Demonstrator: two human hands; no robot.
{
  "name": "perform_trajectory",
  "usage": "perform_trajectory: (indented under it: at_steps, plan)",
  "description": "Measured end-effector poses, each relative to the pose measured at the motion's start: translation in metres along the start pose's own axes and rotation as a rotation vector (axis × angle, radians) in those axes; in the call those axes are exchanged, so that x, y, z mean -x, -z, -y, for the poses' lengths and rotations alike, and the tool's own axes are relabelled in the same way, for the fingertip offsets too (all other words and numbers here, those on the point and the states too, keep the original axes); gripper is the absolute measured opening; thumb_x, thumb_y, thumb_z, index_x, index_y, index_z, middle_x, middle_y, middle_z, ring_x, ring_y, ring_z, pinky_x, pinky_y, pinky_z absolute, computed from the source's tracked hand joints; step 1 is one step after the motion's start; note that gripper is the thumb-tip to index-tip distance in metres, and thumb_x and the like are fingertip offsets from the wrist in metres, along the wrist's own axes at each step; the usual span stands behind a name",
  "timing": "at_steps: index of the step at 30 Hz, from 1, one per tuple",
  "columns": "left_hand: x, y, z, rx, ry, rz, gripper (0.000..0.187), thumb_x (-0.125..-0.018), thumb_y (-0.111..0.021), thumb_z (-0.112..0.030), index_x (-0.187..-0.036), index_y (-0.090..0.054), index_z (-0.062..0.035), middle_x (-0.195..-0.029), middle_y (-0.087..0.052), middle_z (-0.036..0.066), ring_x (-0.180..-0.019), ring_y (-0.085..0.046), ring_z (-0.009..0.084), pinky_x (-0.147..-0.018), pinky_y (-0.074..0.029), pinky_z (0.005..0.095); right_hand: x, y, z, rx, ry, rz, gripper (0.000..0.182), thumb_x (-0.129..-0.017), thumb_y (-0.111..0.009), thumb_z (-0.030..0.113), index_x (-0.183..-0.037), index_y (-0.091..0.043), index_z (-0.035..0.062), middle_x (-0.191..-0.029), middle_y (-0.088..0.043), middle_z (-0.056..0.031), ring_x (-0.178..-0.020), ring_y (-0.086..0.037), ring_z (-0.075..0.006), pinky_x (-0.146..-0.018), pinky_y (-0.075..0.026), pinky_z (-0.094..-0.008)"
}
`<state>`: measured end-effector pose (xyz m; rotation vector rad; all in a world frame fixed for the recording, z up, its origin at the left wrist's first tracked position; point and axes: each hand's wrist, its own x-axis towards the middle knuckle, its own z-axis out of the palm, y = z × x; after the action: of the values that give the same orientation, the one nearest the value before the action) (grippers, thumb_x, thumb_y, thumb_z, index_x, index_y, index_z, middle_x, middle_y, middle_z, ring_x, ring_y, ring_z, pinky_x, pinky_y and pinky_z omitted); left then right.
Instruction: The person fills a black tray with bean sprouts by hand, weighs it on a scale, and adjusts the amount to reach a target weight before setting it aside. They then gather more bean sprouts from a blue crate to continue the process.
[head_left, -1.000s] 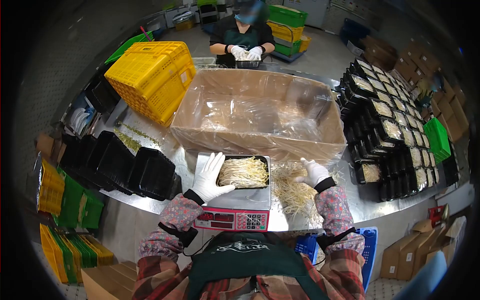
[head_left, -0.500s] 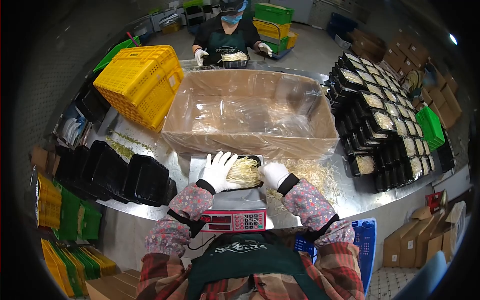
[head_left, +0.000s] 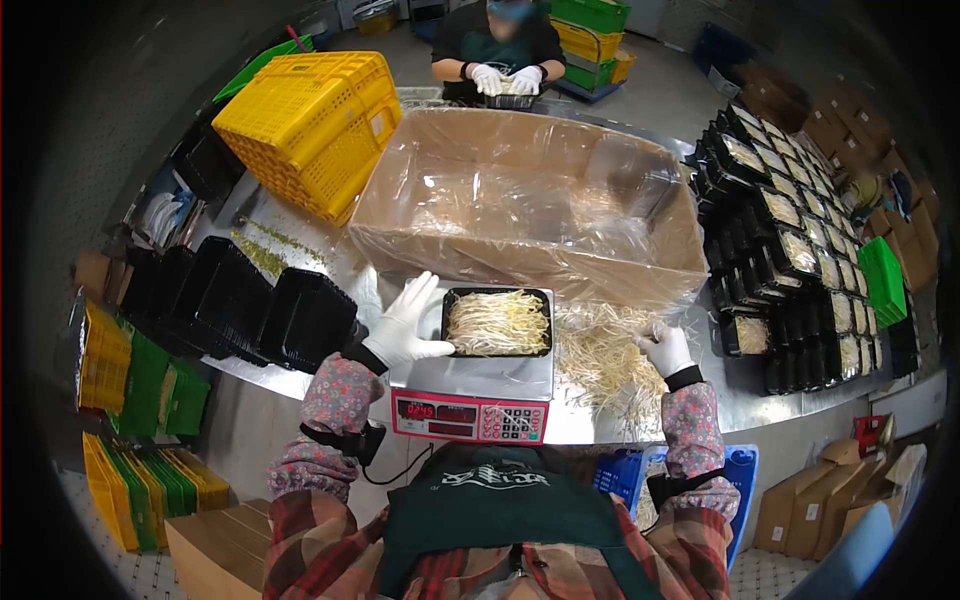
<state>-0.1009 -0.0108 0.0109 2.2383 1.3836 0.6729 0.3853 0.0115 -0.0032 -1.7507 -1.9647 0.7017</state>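
One metal desk [head_left: 735, 388] carries all these things. On it stands a big carton [head_left: 520, 262], lined with clear plastic, and before it a scale [head_left: 475, 378]. To the right of the scale, loose sprouts [head_left: 600, 362] lie spread on the metal. A black tray [head_left: 549, 335], filled with sprouts, sits upright on the scale. The person's left hand [head_left: 405, 328] is open, its fingers spread, just beside the tray's left edge. The right hand [head_left: 668, 352] has curled fingers at the loose sprouts' right edge; whether it grips any, one cannot tell.
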Motion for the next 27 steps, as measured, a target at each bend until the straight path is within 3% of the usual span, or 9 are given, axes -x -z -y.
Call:
perform_trajectory:
  at_steps: [2,3,5,11,18,23,24,25,27]
  plan:
    - [0.019,0.013,0.007,0.019,0.085,-0.038,0.111,-0.063,-0.085,-0.038,-0.145,-0.024,0.0046,-0.149,-0.026,0.027,-0.141,-0.024,0.0366,-0.115,-0.024,0.0412,0.008,-0.006,-0.020,0.382,-0.045,0.175,0.042,-0.073,-0.079,0.029,-0.105,-0.068,0.0036,-0.086,-0.070,-0.0167,-0.080,-0.069,-0.0290,-0.073,-0.053,-0.0379]
    - [0.028,0.020,0.009,0.049,0.149,-0.060,0.112,-0.063,-0.086,-0.037,-0.145,-0.023,0.0051,-0.148,-0.027,0.027,-0.141,-0.024,0.0357,-0.115,-0.024,0.0400,0.013,-0.013,-0.032,0.455,-0.030,0.181,0.064,-0.067,-0.082,0.034,-0.121,-0.062,0.0060,-0.103,-0.068,-0.0205,-0.099,-0.064,-0.0344,-0.087,-0.050,-0.0410]
    - [0.045,0.029,0.013,0.043,0.241,-0.084,0.111,-0.064,-0.086,-0.034,-0.147,-0.021,0.0032,-0.149,-0.028,0.025,-0.141,-0.026,0.0328,-0.114,-0.026,0.0377,0.015,-0.019,-0.041,0.510,0.004,0.143,0.075,-0.064,-0.083,0.034,-0.130,-0.055,0.0098,-0.114,-0.064,-0.0212,-0.107,-0.061,-0.0331,-0.092,-0.048,-0.0406]
    - [0.057,0.021,0.011,0.099,0.282,-0.129,0.108,-0.068,-0.084,-0.034,-0.148,-0.020,0.0001,-0.151,-0.027,0.022,-0.141,-0.026,0.0299,-0.115,-0.024,0.0366,0.028,-0.082,0.048,0.042,0.232,0.240,0.045,-0.073,-0.079,0.034,-0.109,-0.067,0.0100,-0.097,-0.066,-0.0135,-0.091,-0.063,-0.0291,-0.080,-0.051,-0.0361]
    - [0.075,0.020,0.017,0.128,0.377,-0.141,0.112,-0.066,-0.085,-0.035,-0.147,-0.019,0.0045,-0.150,-0.027,0.024,-0.141,-0.026,0.0316,-0.115,-0.025,0.0372,0.034,-0.114,0.042,0.206,0.416,0.242,0.018,-0.079,-0.070,0.025,-0.091,-0.068,0.0119,-0.087,-0.062,-0.0109,-0.083,-0.062,-0.0315,-0.071,-0.050,-0.0425]
    - [0.093,0.016,0.025,0.029,0.394,-0.136,0.112,-0.065,-0.085,-0.036,-0.146,-0.020,0.0054,-0.149,-0.028,0.025,-0.141,-0.027,0.0333,-0.115,-0.025,0.0386,0.020,-0.051,-0.034,0.573,0.145,0.243,0.019,-0.080,-0.067,0.024,-0.091,-0.068,0.0093,-0.088,-0.065,-0.0149,-0.085,-0.064,-0.0333,-0.075,-0.051,-0.0458]
    - [0.086,0.012,0.018,-0.027,0.348,-0.140,0.113,-0.064,-0.085,-0.036,-0.146,-0.020,0.0055,-0.148,-0.028,0.026,-0.140,-0.026,0.0351,-0.115,-0.024,0.0393,0.018,-0.034,-0.014,0.661,0.012,0.296,0.030,-0.081,-0.067,0.024,-0.106,-0.065,0.0061,-0.100,-0.065,-0.0189,-0.093,-0.063,-0.0352,-0.081,-0.050,-0.0449]
    - [0.076,0.007,0.011,-0.086,0.302,-0.143,0.113,-0.063,-0.085,-0.037,-0.145,-0.021,0.0056,-0.148,-0.028,0.026,-0.140,-0.026,0.0370,-0.115,-0.023,0.0399,0.013,-0.031,0.002,0.665,0.004,0.280,0.030,-0.081,-0.067,0.024,-0.106,-0.065,0.0061,-0.100,-0.065,-0.0189,-0.093,-0.063,-0.0352,-0.081,-0.050,-0.0449]
    - [0.043,-0.008,-0.012,-0.258,0.065,-0.233,0.113,-0.057,-0.085,-0.041,-0.143,-0.027,0.0053,-0.145,-0.031,0.028,-0.137,-0.026,0.0427,-0.115,-0.021,0.0469,0.003,-0.041,0.040,0.270,0.264,-0.175,0.047,-0.084,-0.067,0.024,-0.125,-0.055,0.0032,-0.115,-0.060,-0.0219,-0.105,-0.058,-0.0377,-0.091,-0.046,-0.0445]
